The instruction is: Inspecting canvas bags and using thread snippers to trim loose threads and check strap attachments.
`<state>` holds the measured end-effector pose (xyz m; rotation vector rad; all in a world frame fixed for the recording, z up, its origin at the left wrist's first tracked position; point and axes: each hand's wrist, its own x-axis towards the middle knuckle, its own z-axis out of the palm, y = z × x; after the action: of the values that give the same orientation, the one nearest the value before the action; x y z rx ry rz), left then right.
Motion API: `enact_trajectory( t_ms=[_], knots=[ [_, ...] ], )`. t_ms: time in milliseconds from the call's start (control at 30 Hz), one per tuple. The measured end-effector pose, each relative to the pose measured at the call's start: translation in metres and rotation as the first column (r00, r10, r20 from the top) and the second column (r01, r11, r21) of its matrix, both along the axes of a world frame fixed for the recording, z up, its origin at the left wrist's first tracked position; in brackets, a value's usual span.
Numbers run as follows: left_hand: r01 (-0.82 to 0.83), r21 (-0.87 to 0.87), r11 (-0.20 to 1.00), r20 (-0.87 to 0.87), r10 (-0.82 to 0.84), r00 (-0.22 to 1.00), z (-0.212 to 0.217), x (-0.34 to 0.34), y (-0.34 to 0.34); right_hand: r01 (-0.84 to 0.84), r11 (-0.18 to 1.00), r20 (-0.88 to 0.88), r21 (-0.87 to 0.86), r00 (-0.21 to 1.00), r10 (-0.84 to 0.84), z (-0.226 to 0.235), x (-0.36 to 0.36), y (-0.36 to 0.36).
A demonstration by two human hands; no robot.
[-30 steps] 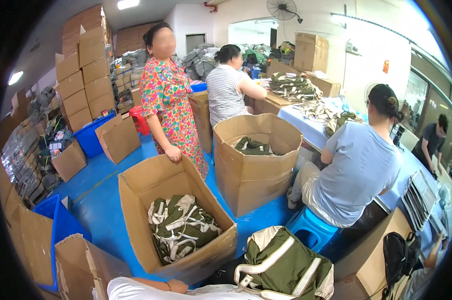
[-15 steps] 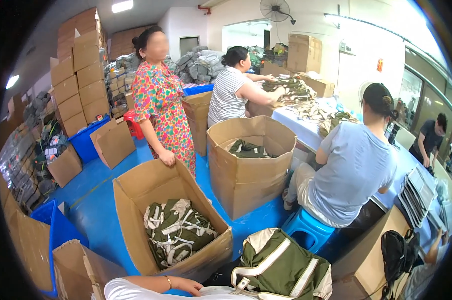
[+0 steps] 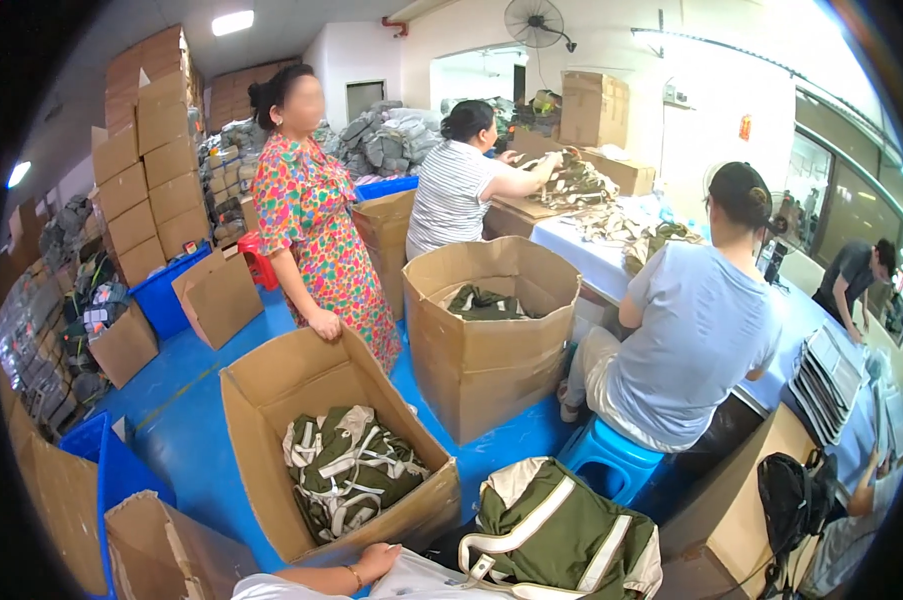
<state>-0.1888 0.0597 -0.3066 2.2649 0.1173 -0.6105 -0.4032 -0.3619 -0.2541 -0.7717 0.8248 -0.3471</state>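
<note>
My left hand (image 3: 376,563), with a bracelet at the wrist, is at the lower edge beside my light trousers (image 3: 416,578). Its fingers look curled in; whether they hold anything is hidden. Just beyond it stands an open cardboard carton (image 3: 271,430) with green bags with cream straps (image 3: 346,465) heaped inside. A person in a flowered dress (image 3: 321,220) rests a hand on the carton's far rim. Close in front of me, right of my left hand, lies a larger olive-green bag (image 3: 571,530) with cream straps. My right hand is out of view.
A taller carton (image 3: 491,370) holds more green fabric. A person in light blue (image 3: 691,330) sits on a blue stool (image 3: 611,460) at a long table (image 3: 591,260). Blue bins (image 3: 111,460) and stacked cartons (image 3: 141,170) stand to the left; a black backpack (image 3: 796,500) is at right.
My left hand has risen slightly toward the carton's near side, and its fingers look more curled. The view has shifted a little. The person in the flowered dress still touches the carton's rim.
</note>
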Motion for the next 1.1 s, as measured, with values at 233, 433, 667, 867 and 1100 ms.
enact_trajectory(
  t_ms=[233,433,667,867,1100],
  knots=[
    [0.256,0.113,0.96,0.304,-0.279,0.911,-0.018,0.013,-0.029,-0.018,1.0,0.011,0.008,1.0,0.018,-0.002,0.001,-0.003],
    [0.601,-0.033,0.798,0.831,-0.312,0.46,0.09,0.015,-0.11,0.052,0.998,-0.03,0.031,0.998,-0.052,0.006,0.0,0.001],
    [0.956,0.14,0.259,0.727,-0.682,0.078,0.111,0.007,-0.206,0.045,0.999,0.004,0.001,0.999,-0.045,0.021,0.01,0.008],
    [0.953,0.268,0.14,0.578,-0.815,-0.043,0.094,-0.009,-0.264,0.061,0.997,0.026,-0.054,0.998,-0.059,0.02,0.016,0.011],
    [0.966,0.187,0.18,0.727,-0.686,-0.012,0.081,-0.034,-0.263,-0.015,0.914,-0.021,-0.405,1.0,0.007,0.027,0.008,0.008]
  ],
)
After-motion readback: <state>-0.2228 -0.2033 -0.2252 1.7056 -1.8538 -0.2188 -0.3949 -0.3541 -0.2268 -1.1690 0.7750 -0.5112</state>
